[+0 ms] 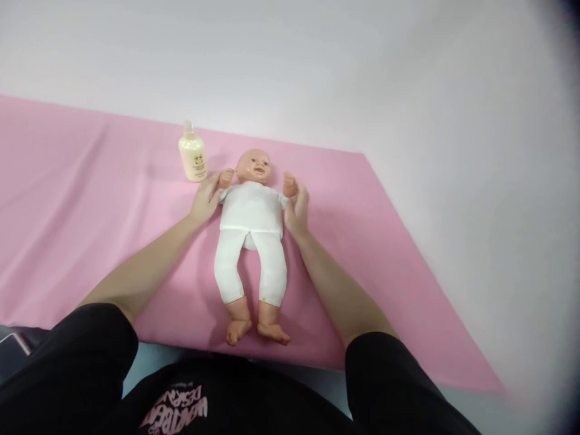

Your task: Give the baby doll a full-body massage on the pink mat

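Note:
A baby doll (251,208) in a white top and white trousers lies on its back on a pink cloth, its head away from me and its bare feet towards me. Both its forearms are raised beside its head. My left hand (205,199) holds the doll's arm on the left, thumb at the sleeve and fingers behind the doll's small hand. On the other side, my right hand (298,211) is around the other arm, thumb on the inner side and fingers on the outer. Some fingertips are hidden behind the doll's arms.
A pale yellow lotion bottle (193,156) with a label stands just beyond my left hand. The pink cloth (90,229) covers the table, with creases on the left and its edge slanting down on the right. A white surface (453,121) lies behind it.

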Action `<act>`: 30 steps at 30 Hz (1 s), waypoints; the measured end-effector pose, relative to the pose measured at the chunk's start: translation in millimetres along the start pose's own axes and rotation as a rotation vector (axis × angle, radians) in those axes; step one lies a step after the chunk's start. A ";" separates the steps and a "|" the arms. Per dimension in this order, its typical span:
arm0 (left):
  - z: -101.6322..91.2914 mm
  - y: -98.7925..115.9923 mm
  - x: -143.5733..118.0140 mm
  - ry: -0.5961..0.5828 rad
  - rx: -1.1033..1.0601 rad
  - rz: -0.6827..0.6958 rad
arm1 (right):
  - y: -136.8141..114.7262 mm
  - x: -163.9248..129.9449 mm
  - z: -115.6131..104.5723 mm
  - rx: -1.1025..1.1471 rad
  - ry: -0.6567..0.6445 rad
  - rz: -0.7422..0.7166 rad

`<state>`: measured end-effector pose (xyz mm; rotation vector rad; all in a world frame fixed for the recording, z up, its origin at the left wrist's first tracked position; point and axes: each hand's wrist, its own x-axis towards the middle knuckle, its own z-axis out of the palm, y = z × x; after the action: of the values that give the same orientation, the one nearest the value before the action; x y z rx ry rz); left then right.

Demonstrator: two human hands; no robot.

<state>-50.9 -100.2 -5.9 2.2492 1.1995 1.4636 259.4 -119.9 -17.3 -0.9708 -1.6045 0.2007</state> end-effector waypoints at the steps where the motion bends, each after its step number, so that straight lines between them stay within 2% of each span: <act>1: 1.1 2.6 -0.2 -0.048 0.035 0.017 | -1.8 -0.9 1.1 -0.039 -0.091 -0.018; 3: 4.2 6.5 -0.8 -0.130 0.094 0.045 | -5.6 -1.0 2.6 -0.101 -0.237 -0.057; 5: 7.2 8.6 -1.6 -0.180 0.116 0.066 | -8.9 0.4 3.3 -0.134 -0.299 -0.081; 8: 8.5 9.4 -2.2 -0.179 0.120 0.062 | -11.0 2.1 3.3 -0.149 -0.296 -0.097; 12: 5.5 9.6 -2.5 -0.115 0.098 0.028 | -8.0 0.2 3.5 -0.126 -0.250 -0.090; 17: 4.1 -0.4 -3.4 0.077 -0.058 -0.073 | 3.7 -2.8 3.7 0.007 -0.032 0.007; 23: 2.2 -35.9 1.9 0.317 -0.354 -0.427 | 36.1 5.1 2.0 0.234 0.250 0.165; 26: 1.5 -46.2 6.0 0.411 -0.500 -0.623 | 52.6 7.0 -0.9 0.306 0.381 0.346; 28: 1.9 -48.8 7.3 0.439 -0.567 -0.664 | 57.9 6.5 -2.6 0.342 0.445 0.465; 30: 2.2 -49.9 7.0 0.430 -0.575 -0.622 | 57.3 5.9 -2.8 0.361 0.483 0.488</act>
<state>-73.6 -62.1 -30.0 1.0935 1.2159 1.7496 289.1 -80.4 -46.9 -1.0162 -0.8380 0.5284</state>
